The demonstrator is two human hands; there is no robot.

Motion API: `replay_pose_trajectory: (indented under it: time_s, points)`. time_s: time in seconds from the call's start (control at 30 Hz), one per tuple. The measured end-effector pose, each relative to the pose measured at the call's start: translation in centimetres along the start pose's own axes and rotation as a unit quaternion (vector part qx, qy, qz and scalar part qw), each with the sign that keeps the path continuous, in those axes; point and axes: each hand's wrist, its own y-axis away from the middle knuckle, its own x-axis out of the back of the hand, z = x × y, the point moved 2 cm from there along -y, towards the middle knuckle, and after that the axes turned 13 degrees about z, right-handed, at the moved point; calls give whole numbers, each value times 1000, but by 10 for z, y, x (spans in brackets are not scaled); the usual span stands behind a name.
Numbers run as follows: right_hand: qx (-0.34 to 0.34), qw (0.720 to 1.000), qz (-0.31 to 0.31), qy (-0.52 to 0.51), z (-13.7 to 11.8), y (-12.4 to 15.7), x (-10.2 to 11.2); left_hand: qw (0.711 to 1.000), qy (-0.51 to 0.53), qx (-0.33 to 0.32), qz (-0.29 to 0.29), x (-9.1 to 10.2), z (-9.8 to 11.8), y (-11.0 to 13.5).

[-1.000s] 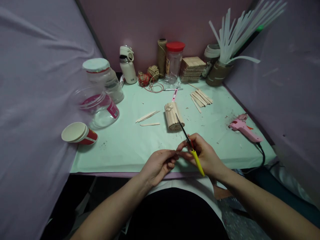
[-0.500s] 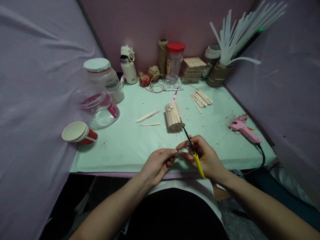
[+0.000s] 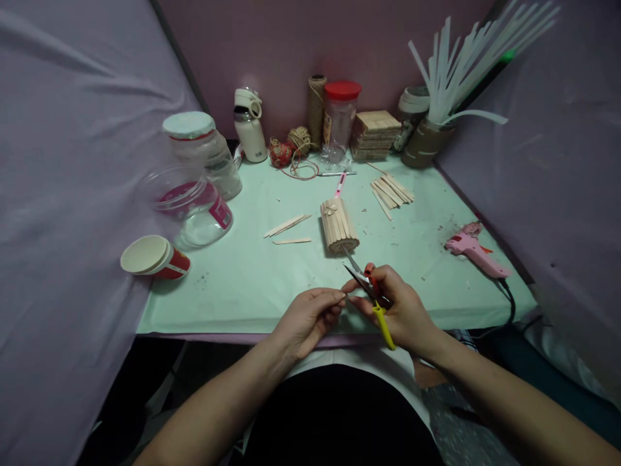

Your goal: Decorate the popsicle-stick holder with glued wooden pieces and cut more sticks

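My right hand (image 3: pixel 405 307) is closed on a pair of scissors (image 3: pixel 383 327) with one yellow and one red handle; the blades are parted and point up and left. Close to it, my left hand (image 3: pixel 313 317) pinches something too small to make out, its fingertips near the right hand's fingers. Just beyond the blades, a cylinder covered in wooden craft sticks (image 3: pixel 338 225) lies on its side, with a small bow-like piece on top. Left of the cylinder are a few loose craft sticks (image 3: pixel 288 226).
A pile of craft sticks (image 3: pixel 392 193) lies behind right, and a pink glue gun (image 3: pixel 478 252) with a cord at the right. Paper cups (image 3: pixel 155 257) and a clear plastic tub (image 3: pixel 201 223) stand left. Jars, a bottle (image 3: pixel 251 136) and twine balls (image 3: pixel 299 140) line the back.
The scissors have turned in my right hand: the blades now show apart and their tips sit lower, below the cylinder's near end. My left hand stays almost in place.
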Motion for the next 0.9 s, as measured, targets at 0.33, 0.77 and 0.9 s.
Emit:
replay_pose_trajectory:
  time_s: [0.33, 0.77, 0.9]
  points:
    - [-12, 1000, 23, 14, 5, 4, -4, 1000, 10, 6, -8, -1, -4, -2]
    - [12, 998, 47, 29, 4, 5, -6, 999, 1, -4, -34, -3, -4, -3]
    - [20, 998, 45, 30, 1, 5, -6, 1000, -5, -13, -24, -4, -3, -2]
